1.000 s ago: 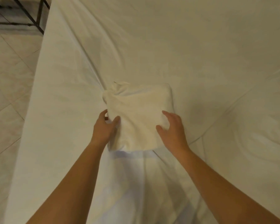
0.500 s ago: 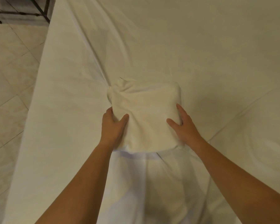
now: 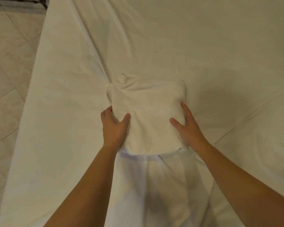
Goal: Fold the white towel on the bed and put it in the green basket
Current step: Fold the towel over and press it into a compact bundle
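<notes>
Floor [image 3: 8,66]: pale tiles with diagonal joints, at the far left beside the bed.
Dark frame [image 3: 43,2]: thin metal legs at the upper left corner, standing on the floor just beyond the bed's edge.
Bed [image 3: 195,38]: covered by a white sheet with long creases that converge toward the towel; its left edge runs diagonally down the view.
Left hand [image 3: 114,126]: clasps the left side of the towel, thumb pressed on the top face and pointing up and to the right, the other fingers curled around the left edge; only their knuckles show, the tips being hidden by the cloth.
White towel [image 3: 149,115]: folded into a thick, roughly square bundle, lying on the bed at the centre of the view between the two hands; its upper left corner is bunched and puckered, its right and near edges rounded.
Right hand [image 3: 188,128]: set against the right side of the towel, thumb spread across the top face and pointing left, the index finger extended along the right edge; the remaining fingers lie below the bundle's side and cannot be made out.
Grip: both hands are partly closed on the towel from opposite sides, each touching cloth with thumb above.
Forearms: bare, entering from the lower edge and converging on the towel.
</notes>
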`<state>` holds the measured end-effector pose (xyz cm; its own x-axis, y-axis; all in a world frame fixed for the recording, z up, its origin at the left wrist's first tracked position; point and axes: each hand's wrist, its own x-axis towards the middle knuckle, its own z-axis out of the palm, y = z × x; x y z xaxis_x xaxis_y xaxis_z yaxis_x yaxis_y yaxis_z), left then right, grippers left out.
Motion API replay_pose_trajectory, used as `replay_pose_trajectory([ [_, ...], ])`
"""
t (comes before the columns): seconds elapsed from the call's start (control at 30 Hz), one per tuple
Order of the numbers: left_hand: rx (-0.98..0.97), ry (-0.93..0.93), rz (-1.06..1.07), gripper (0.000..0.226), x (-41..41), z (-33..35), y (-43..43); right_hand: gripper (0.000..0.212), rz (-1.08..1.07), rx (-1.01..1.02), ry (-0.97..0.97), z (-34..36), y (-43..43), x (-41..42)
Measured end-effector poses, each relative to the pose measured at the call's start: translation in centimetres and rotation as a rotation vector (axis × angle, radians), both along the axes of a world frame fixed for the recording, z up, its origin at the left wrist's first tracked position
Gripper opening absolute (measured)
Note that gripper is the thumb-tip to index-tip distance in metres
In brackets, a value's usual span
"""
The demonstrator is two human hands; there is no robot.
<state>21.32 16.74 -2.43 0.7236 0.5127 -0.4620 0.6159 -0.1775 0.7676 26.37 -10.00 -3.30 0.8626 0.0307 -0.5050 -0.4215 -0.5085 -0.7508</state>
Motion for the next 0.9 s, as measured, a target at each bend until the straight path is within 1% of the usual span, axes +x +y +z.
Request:
replay_pose_trajectory([
  [0.07,-0.021,-0.067,0.035,0.064,0.0,0.2,-0.2,0.078,-0.001,0.004,-0.019,-0.1,0.1,0.0],
  [0.13,-0.001,-0.137,0.044,0.068,0.0,0.6,-0.5,0.077,-0.005,0.001,-0.035,-0.2,0.2,0.0],
  [0.23,0.076,-0.234,-0.009,0.079,0.0,1.2,-1.0,0.076,-0.018,0.001,-0.068,-0.1,0.4,-0.2],
  [0.3,0.148,-0.266,-0.08,0.08,-0.1,1.2,-1.3,0.075,-0.021,-0.009,-0.087,0.0,0.5,-0.4],
  [0.4,0.217,-0.252,-0.197,0.069,-0.5,0.4,-1.4,0.073,-0.024,-0.01,-0.115,0.0,0.8,-0.6],
  [0.5,0.232,-0.2,-0.286,0.058,-0.5,-0.9,-1.4,0.071,-0.039,0.001,-0.124,-0.2,1.0,-0.6],
  [0.6,0.187,-0.149,-0.266,0.059,0.0,-1.3,-1.3,0.069,-0.072,-0.004,-0.141,-0.1,1.3,-0.7],
  [0.77,0.143,-0.164,-0.225,0.057,0.0,-0.2,-1.3,0.066,-0.122,-0.027,-0.157,1.0,2.0,-1.0],
  [0.9,0.16,-0.195,-0.208,0.054,-0.7,1.2,-1.9,0.066,-0.046,-0.101,-0.228,3.0,2.5,-1.7],
])
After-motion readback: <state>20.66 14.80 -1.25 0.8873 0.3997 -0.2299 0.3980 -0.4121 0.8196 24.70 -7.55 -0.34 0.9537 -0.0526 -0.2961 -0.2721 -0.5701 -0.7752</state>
